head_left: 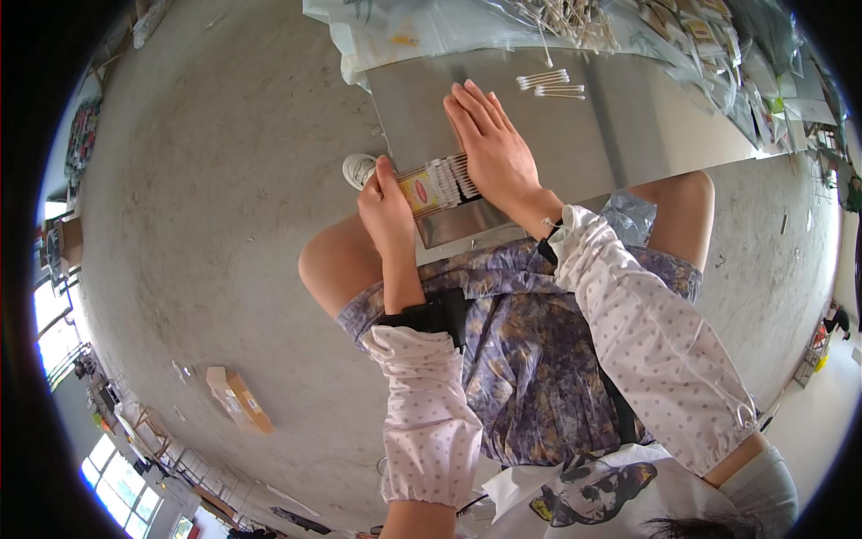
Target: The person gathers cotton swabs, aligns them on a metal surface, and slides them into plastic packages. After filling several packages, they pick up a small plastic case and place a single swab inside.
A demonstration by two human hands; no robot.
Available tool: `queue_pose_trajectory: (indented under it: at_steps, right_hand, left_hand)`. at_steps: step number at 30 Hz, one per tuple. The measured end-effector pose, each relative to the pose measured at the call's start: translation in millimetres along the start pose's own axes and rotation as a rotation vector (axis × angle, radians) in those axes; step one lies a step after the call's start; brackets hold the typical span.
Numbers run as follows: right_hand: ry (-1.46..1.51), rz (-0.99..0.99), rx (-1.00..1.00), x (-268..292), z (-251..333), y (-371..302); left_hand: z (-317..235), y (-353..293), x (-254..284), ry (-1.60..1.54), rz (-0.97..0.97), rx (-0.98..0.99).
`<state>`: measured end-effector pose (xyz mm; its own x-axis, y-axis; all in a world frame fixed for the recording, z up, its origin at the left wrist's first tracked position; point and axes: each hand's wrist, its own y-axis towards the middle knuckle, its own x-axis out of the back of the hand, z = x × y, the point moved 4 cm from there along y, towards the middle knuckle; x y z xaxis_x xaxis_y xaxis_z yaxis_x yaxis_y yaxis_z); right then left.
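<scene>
At the near left corner of the metal table point(664, 108), my left hand point(388, 216) grips a small yellow-and-white packet point(418, 192). Cotton swabs point(447, 180) stick out of its right end in a row. My right hand point(496, 154) is held flat with its fingers stretched out and close together, pointing away from me. Its heel and little-finger side are at the free ends of the swabs and partly hide them. Whether the right palm touches the table is hard to see. Several loose swabs point(549, 83) lie on the metal beyond my right hand.
A heap of loose cotton swabs point(575, 25) lies on clear plastic sheeting point(386, 40) at the far side. Filled packets point(705, 40) pile up at the far right. A clear plastic bag point(628, 216) hangs by my right knee. On the floor at left lies a cardboard box point(238, 400).
</scene>
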<state>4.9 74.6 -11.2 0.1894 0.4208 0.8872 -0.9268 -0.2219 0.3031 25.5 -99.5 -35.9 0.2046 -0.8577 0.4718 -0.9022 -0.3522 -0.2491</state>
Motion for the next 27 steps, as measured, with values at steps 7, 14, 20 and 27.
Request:
queue_pose_trajectory:
  at_steps: [7,14,20,27]
  right_hand:
    - [0.105,-0.044,-0.062,-3.6,22.4,5.7]
    - [0.643,-0.229,-0.188,-4.2,46.7,15.5]
    - [1.456,-0.211,-0.583,-16.4,23.4,4.7]
    - [1.588,-0.276,-0.653,5.0,8.9,-23.6]
  left_hand:
    - [-12.2,-7.9,0.1,0.112,-0.060,-0.015]
    - [-29.0,-12.1,-4.7,0.157,-0.097,-0.112]
    - [-25.9,-16.0,13.7,0.251,-0.031,-0.223]
    - [-64.2,-36.1,38.2,0.606,0.279,-0.722]
